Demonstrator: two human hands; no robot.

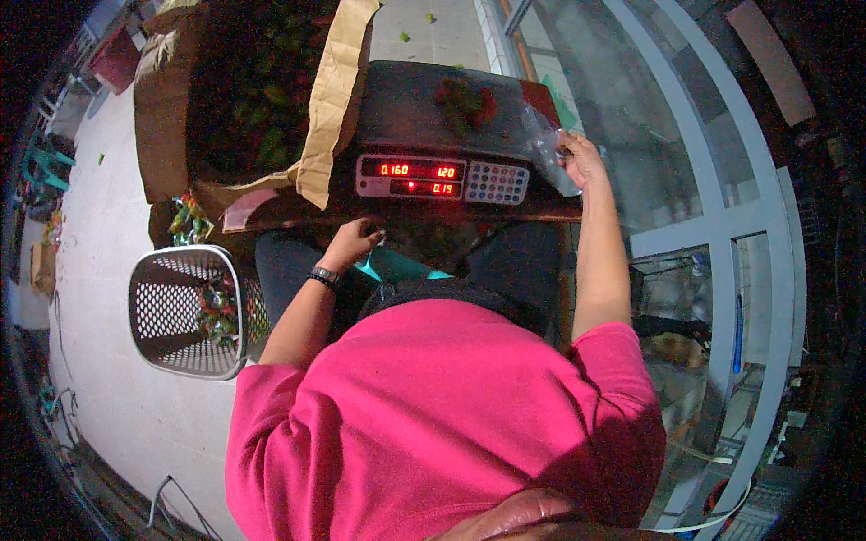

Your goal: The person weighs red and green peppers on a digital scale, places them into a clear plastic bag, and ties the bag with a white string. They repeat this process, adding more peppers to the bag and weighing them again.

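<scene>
My right hand pinches a clear plastic bag at the right side of a digital weighing scale. Red digits glow on its display, left of a keypad. On the dark weighing platform rests a small heap of red and green produce, perhaps peppers; dim light blurs it. My left hand hovers over my lap, thumb and fingers curled together. A pale glint shows at its fingertips, but whether it holds something is unclear.
Left of the scale stands an open cardboard box of dark green and red produce. A perforated plastic basket on the floor holds filled clear bags. A glazed metal-framed partition runs along my right.
</scene>
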